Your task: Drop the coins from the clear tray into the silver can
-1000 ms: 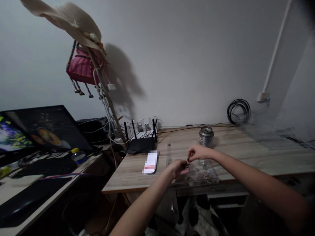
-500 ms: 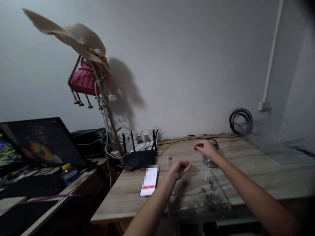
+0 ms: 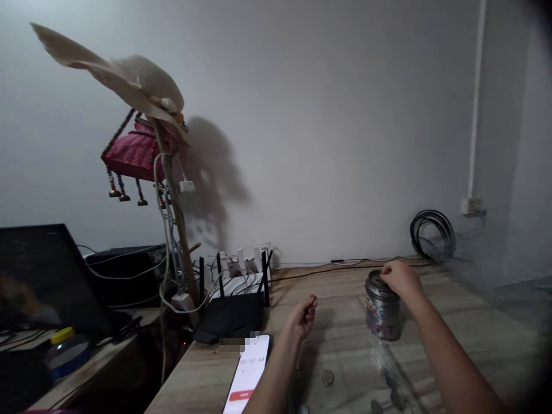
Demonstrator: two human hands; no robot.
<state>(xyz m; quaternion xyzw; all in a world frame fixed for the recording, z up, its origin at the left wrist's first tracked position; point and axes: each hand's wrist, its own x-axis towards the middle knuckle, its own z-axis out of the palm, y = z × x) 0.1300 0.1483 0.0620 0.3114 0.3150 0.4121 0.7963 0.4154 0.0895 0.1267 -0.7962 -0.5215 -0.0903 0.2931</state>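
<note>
A metal can (image 3: 383,313) with a printed side stands upright on the wooden table. My right hand (image 3: 400,277) is at its top, fingertips pinched together against the lid; whatever they hold is hidden. To the left, my left hand (image 3: 304,316) is raised above the table with its fingers closed, a small coin-like piece showing at the fingertips. One coin (image 3: 328,378) lies below and between the hands. More coins (image 3: 376,406) are near the bottom edge, beside a clear plastic strip or tray edge.
A lit phone (image 3: 252,371) lies by my left forearm. Behind it stands a black router (image 3: 233,313) with antennas. Coiled black cable (image 3: 432,234) rests at the back right. A stand with a hat (image 3: 142,80) and pink bag rises at the left, near a monitor (image 3: 34,282).
My right hand has moved onto the top of the can. My left hand's fingers have closed in. The view has shifted, so table items appear lower and fewer coins show.
</note>
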